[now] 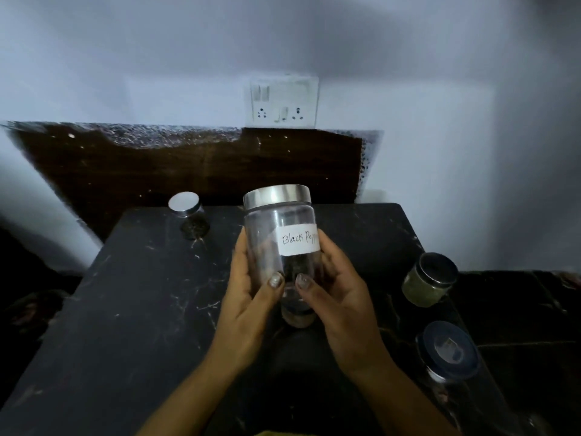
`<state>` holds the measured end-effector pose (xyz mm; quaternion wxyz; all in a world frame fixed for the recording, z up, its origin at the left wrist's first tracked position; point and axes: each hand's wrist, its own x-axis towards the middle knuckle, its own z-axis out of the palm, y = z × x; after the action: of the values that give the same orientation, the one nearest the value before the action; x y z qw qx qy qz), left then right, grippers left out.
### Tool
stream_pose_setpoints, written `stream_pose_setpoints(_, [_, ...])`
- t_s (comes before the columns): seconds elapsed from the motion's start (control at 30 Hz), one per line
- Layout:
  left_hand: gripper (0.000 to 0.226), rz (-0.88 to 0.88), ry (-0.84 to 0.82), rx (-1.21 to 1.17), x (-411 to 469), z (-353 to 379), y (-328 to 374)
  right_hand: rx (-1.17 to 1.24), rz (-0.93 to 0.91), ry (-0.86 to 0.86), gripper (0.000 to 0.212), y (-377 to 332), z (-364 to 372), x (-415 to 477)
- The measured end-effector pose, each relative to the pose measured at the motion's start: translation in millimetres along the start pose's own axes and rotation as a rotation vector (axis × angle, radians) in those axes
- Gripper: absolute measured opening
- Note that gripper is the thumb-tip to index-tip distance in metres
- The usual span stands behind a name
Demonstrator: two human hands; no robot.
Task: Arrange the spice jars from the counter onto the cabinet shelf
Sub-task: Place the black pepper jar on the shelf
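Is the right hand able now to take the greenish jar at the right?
Probably not yet: the right hand and the left hand both hold the Black Pepper jar. The counter toward the greenish jar looks free once it lets go.

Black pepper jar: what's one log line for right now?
object: black pepper jar, lid on | left hand: grips jar | right hand: grips jar | counter: three more jars
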<state>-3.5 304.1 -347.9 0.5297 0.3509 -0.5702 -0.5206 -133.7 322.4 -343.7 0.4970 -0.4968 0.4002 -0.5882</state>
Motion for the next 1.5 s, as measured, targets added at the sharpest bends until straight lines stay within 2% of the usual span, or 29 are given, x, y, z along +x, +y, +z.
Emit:
stream_pose_setpoints(0.17, [0.070, 0.074, 0.169, 0.163, 8, -22, 9, -0.006, -0.062, -0.013, 0.062, -14, 26, 17])
stream_pose_setpoints(0.33, [0.051, 0.277, 0.174, 0.229, 25, -35, 32, -0.092, -0.205, -0.055, 0.064, -33, 46, 38])
stream_pose_setpoints(0.57, [0.049, 0.429, 0.179, 0.296, 65, -58, 80, -0.110, -0.304, 0.012, 0.068, -64, 65, 78])
stream_pose_setpoints(0.73, [0.047, 0.603, 0.317, 0.435, 103, -63, 115, -0.079, -0.455, 0.029, 0.068, -96, 83, 121])
stream_pose_setpoints(1.0, [0.032, 0.741, 0.332, 0.438, 168, -69, 182, -0.284, -0.660, 0.095, 0.069, -161, 102, 187])
stream_pose_setpoints(1.33, [0.053, 0.879, 0.215, 0.529, 258, -78, 249, -0.413, -0.819, 0.129, 0.065, -235, 113, 278])
stream_pose_setpoints(1.5, [0.061, 0.909, 0.215, 0.587, 313, -87, 283, -0.668, -0.933, 0.171, 0.072, -276, 125, 326])
